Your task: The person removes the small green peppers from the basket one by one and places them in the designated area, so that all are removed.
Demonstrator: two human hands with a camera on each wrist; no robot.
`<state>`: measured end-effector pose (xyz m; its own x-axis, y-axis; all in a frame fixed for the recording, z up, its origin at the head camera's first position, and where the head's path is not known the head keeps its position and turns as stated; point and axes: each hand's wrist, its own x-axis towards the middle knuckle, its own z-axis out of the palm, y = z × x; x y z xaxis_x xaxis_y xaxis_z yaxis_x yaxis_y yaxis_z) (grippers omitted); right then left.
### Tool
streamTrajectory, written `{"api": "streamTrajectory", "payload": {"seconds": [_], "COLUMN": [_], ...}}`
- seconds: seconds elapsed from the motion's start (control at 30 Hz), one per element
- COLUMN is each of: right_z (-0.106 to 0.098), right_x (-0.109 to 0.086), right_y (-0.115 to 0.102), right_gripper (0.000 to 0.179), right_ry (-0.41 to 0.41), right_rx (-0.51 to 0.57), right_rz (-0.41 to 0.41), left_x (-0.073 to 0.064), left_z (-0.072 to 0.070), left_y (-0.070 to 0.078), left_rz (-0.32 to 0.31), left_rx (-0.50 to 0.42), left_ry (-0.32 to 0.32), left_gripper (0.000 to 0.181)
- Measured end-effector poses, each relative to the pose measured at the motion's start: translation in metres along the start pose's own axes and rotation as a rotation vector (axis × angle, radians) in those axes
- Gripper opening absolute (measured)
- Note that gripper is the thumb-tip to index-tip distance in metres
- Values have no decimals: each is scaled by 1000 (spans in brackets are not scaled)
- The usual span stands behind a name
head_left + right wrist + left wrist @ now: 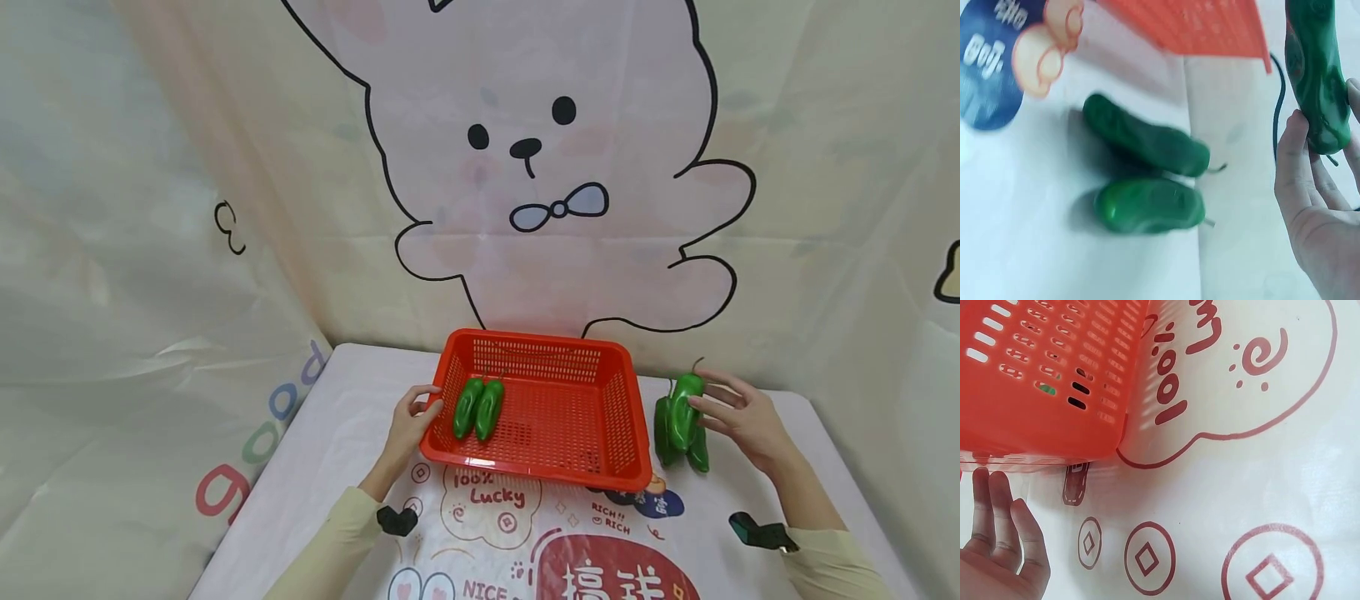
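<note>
A red plastic basket (536,472) with slotted walls sits on the table, two green peppers (489,410) side by side in its left part. My left hand (403,429) holds the basket's left rim between thumb and fingers; in the left wrist view several fingertips (999,481) touch its outer wall. To the right of the basket, my right hand (746,423) pinches a green pepper (683,417) near its stem end, stem up. That pepper hangs above the table in the right wrist view. Below it, two more green peppers (1147,140) (1150,206) lie on the cloth.
A white printed tablecloth (480,567) with red lettering and drawings covers the table. Behind it hangs a curtain (540,275) with a large cartoon animal, close to the basket's back edge. Another pale curtain (135,333) runs along the left side.
</note>
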<state>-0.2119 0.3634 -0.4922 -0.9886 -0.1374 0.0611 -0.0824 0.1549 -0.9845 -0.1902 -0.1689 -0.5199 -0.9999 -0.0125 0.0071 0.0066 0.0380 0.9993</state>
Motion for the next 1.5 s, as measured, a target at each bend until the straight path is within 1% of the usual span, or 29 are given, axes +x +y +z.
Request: {"api": "streamTrajectory", "payload": {"seconds": [0.2,0.27,0.37,0.43,0.5,0.57,0.67,0.77,0.97,1.03,1.13,1.23,1.3,1.33,1.5], "right_z": [-17,-23,-32,-38,-43,-48,-54,-60,-68,-70,-73,-74,-74,-74,-74], "right_x": [-6,-7,-9,-10,-10,-10,-10,-9,-9,-8,-7,-5,-3,-2,2], "right_y": [10,13,19,23,27,31,38,45,57,59,62,63,65,66,72], "right_gripper": [52,51,51,52,53,52,52,55,65,68,69,68,68,68,69], "right_ry": [15,23,31,29,24,18,12,4,-30,-48,-64,-74,-81,-86,-87], "right_rx": [14,-1,-73,-102,-112,-100,-131,-197,-296,-319,-331,-346,-358,-365,-377], "right_rz": [27,37,44,50,50,55,58,76,154,177,197,200,202,204,222], "left_x": [1,4,10,13,14,14,14,13,6,6,9,14,15,14,14], "left_z": [-1,-2,-2,-3,-2,-2,-2,-2,-2,-2,-2,-2,-2,-2,-1], "left_y": [-3,-11,-23,-31,-34,-36,-36,-33,-13,-11,-19,-31,-35,-32,-32], "left_rz": [0,2,4,3,3,2,0,-3,5,11,12,16,21,21,16], "left_rx": [10,5,9,15,25,30,33,24,-4,-1,-4,3,9,8,4], "left_ry": [2,7,26,42,52,57,55,48,-7,-14,4,29,39,36,42], "left_gripper": [34,33,32,32,32,33,33,33,32,33,33,33,32,32,29]}}
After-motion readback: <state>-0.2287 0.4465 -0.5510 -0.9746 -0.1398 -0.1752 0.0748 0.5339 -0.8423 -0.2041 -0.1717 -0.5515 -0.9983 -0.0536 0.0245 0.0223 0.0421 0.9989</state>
